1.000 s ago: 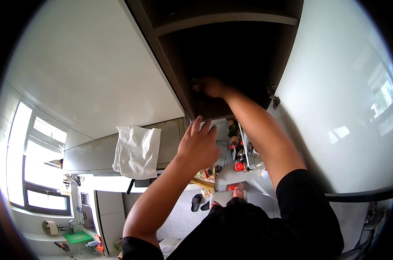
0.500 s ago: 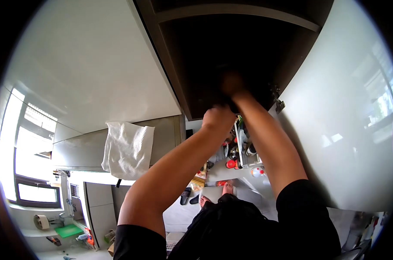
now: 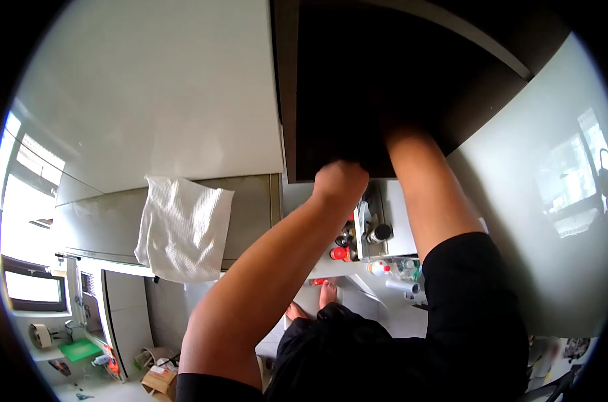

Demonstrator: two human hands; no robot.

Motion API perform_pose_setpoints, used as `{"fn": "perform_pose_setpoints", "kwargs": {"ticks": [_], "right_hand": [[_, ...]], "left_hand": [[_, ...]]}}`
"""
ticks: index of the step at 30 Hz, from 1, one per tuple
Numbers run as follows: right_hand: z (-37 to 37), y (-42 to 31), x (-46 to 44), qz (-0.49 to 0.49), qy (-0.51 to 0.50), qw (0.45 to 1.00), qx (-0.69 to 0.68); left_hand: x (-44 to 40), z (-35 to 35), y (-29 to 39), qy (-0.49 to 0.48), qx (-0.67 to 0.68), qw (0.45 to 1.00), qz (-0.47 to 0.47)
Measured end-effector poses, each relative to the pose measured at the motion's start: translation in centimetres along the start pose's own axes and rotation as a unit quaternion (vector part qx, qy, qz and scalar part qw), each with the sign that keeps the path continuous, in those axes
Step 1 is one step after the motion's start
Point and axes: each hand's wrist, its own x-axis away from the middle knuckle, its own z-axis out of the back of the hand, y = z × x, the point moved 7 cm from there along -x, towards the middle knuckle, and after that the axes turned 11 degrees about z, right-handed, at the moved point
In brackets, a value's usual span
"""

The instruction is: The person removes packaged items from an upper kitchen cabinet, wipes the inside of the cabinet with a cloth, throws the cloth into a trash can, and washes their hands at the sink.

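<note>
A dark-brown cabinet (image 3: 288, 100) stands open above me, its inside almost black. My left hand (image 3: 341, 179) is closed at the front lower edge of this cabinet, its fingers curled away from view. What it grips, if anything, is hidden. My right arm (image 3: 428, 181) reaches up into the cabinet, to the right of the left hand. Past the wrist, the right hand disappears in the shadow, so neither its fingers nor anything in them can be made out.
A white cloth (image 3: 185, 231) hangs over an edge at left, below a glossy white door (image 3: 163, 87). Another glossy door (image 3: 552, 187) swings out at right. Below are a dark-lidded jar (image 3: 379, 233), a red-capped bottle (image 3: 379, 268) and my bare foot (image 3: 327, 293).
The view has shifted, so the cabinet appears farther right. My right hand has gone from a blurred shape to fully lost in the dark. The left hand stays closed at the cabinet edge.
</note>
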Motion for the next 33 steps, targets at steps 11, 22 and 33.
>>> {"fn": "perform_pose_setpoints", "kwargs": {"ticks": [11, 22, 33], "right_hand": [[1.6, 1.0, 3.2, 0.11, -0.16, 0.936, 0.295], [8.3, -3.0, 16.6, -0.024, -0.201, 0.956, 0.215], [11.1, -3.7, 17.8, 0.045, -0.215, 0.942, 0.254]], "left_hand": [[0.1, -0.3, -0.1, 0.001, 0.003, 1.0, -0.013], [-0.6, -0.4, 0.2, 0.034, -0.001, 0.999, 0.003], [0.3, 0.0, 0.1, 0.028, -0.015, 1.0, -0.003]]}}
